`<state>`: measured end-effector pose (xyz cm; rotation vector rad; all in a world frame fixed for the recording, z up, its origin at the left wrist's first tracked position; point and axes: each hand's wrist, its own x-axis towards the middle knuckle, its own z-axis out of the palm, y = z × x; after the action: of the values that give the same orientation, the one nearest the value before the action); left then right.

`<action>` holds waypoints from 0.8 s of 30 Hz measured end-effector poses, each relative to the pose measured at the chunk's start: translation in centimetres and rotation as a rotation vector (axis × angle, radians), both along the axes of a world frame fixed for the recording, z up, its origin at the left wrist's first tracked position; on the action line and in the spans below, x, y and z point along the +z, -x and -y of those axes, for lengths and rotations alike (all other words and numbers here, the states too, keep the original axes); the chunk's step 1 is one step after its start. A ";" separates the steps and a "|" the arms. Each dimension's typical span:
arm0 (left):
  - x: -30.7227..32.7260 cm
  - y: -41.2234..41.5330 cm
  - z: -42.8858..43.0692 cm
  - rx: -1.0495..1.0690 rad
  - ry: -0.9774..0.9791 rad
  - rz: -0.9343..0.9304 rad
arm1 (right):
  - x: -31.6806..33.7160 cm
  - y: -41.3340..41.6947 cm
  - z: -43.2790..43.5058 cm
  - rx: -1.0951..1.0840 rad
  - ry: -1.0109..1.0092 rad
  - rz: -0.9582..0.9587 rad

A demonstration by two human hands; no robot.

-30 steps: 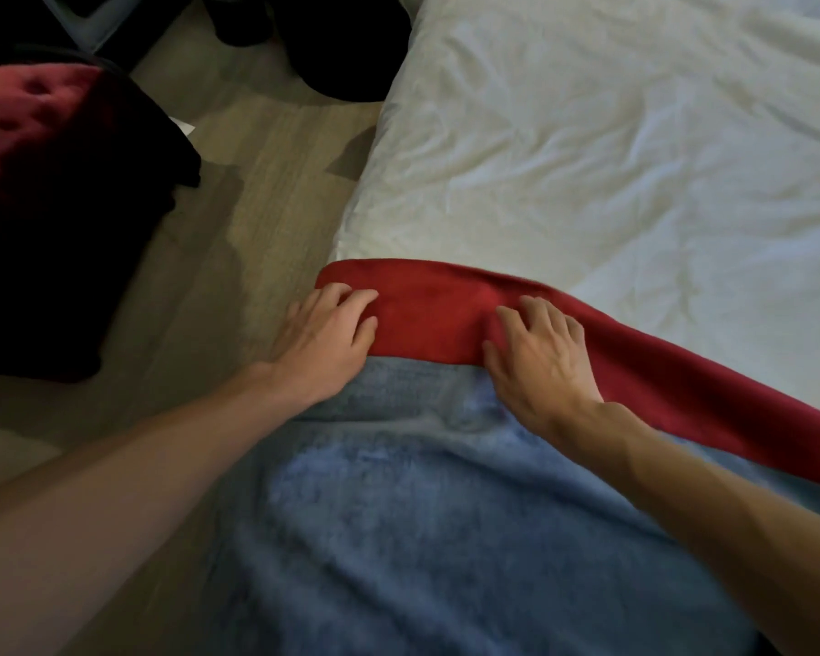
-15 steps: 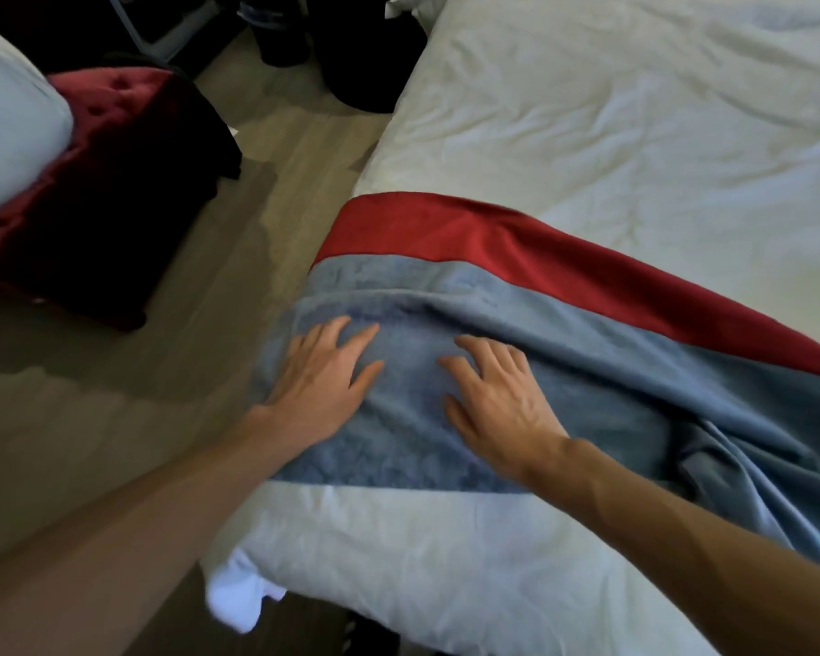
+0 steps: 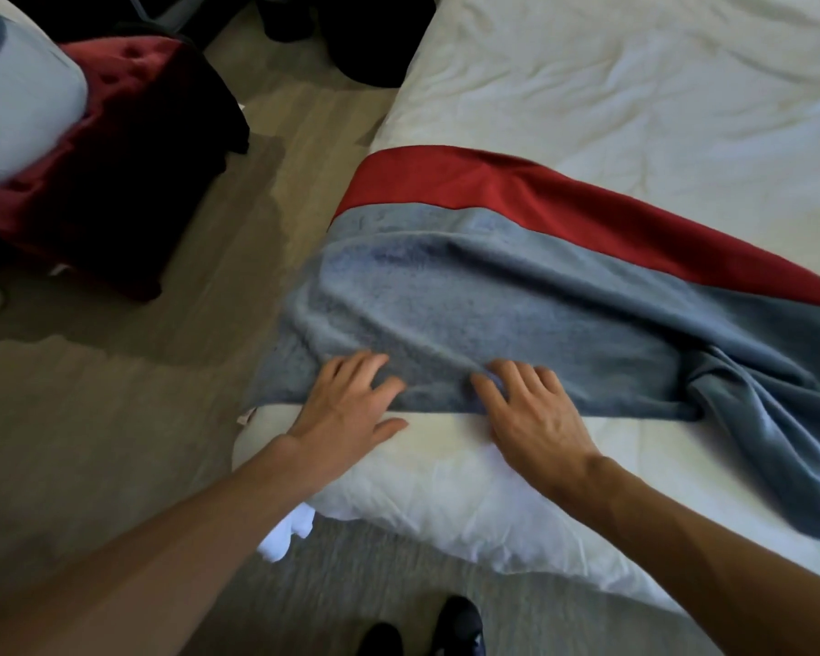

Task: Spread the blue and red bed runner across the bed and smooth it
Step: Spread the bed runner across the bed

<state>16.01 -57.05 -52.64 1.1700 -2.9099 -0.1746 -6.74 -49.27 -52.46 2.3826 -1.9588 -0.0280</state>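
Note:
The bed runner (image 3: 517, 295), blue with a red band along its far edge, lies across the foot of the white bed (image 3: 635, 87). Its left end hangs over the bed's left side. To the right the blue cloth is bunched into folds. My left hand (image 3: 346, 409) lies flat with spread fingers on the runner's near edge, palm partly on the white cover. My right hand (image 3: 531, 409) presses flat on the same edge a little to the right, where a small ridge of cloth rises at its fingertips.
A dark red tufted seat (image 3: 114, 149) with a pale cushion (image 3: 15, 97) on it stands on the wooden floor at the left. Dark bags (image 3: 351, 35) sit by the bed's far left side. My dark shoes (image 3: 422, 627) show at the bottom edge.
Both hands slid toward me, from the red band across the blue cloth to the runner's near edge. The view pulled back, showing the bed's corner.

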 end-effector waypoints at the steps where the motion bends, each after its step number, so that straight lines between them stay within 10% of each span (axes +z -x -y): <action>1: -0.1 0.1 0.0 0.017 0.006 -0.021 | 0.0 0.0 0.0 -0.026 -0.025 -0.018; 24: 0.7 -6.8 -2.0 0.023 -0.040 0.012 | 1.4 -8.2 -3.1 -0.019 -0.034 0.267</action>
<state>22.84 -55.03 -51.93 1.2131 -2.9149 -0.2275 1.49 -46.19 -51.06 2.5020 -2.1042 0.2730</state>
